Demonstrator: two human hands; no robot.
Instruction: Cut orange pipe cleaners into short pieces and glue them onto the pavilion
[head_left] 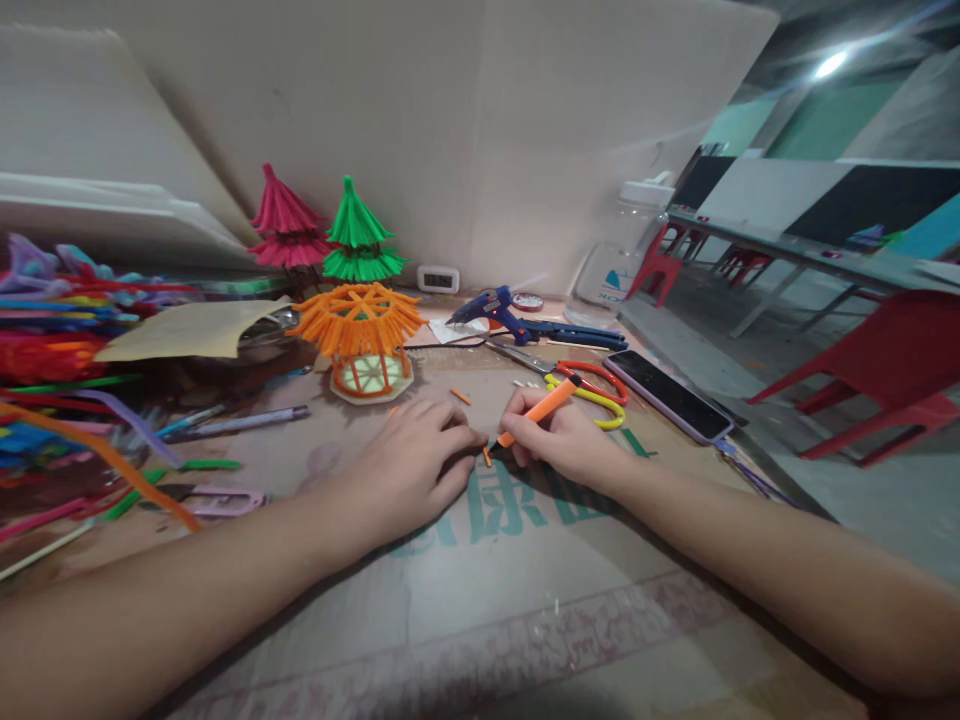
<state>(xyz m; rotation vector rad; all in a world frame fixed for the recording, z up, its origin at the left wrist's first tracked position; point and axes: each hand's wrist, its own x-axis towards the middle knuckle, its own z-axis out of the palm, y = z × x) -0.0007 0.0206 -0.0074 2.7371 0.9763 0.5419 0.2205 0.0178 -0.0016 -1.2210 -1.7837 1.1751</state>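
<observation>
My right hand (551,435) is closed round an orange marker (546,405) with a dark end, held tilted with its tip down at the left. That tip meets a small orange stick piece (487,457) just above the table. My left hand (424,455) rests palm down, its thumb and forefinger curled together at this piece; exactly how they grip it is partly hidden. Another short orange piece (460,397) lies beyond my hands. Behind my left hand stands a little orange pavilion (360,325) of fuzzy pipe cleaners on a pale octagonal base (371,380).
Red-and-yellow-handled scissors (622,385), a phone (667,395) and a blue glue gun (495,310) lie at the back right, near a clear bottle (611,265). A green tree shape (356,235) and a pink one (285,220) stand behind. Pipe cleaners (97,430) crowd the left.
</observation>
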